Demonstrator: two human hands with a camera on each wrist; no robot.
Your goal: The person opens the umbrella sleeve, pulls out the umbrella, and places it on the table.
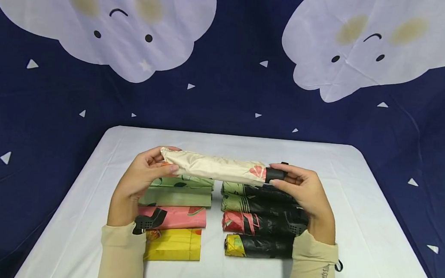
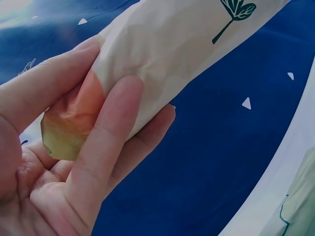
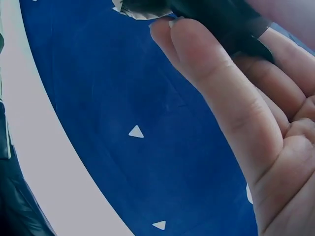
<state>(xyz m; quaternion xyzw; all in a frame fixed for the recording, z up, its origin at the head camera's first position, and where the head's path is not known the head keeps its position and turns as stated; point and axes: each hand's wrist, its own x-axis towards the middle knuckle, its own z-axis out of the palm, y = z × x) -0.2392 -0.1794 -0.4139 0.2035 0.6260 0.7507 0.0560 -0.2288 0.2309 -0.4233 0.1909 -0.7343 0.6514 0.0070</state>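
Note:
A folded umbrella in a cream fabric sleeve [image 1: 216,167] is held level above the table, with a red flower print near its right end. My left hand [image 1: 136,178] pinches the sleeve's left end between thumb and fingers. The left wrist view shows orange and green print at that end and a dark green leaf print farther along. At the other end, my right hand [image 1: 307,189] pinches the black handle [image 1: 275,175]. In the right wrist view, the fingers cover part of this dark handle [image 3: 216,19].
On the white table [image 1: 370,235], a left column holds flat green, pink [image 1: 190,218] and yellow sleeves [image 1: 180,246]. To the right lies a column of folded black umbrellas [image 1: 269,247] with green, red and yellow ends. A dark blue cloud-print cloth [image 1: 237,36] lies beyond the table.

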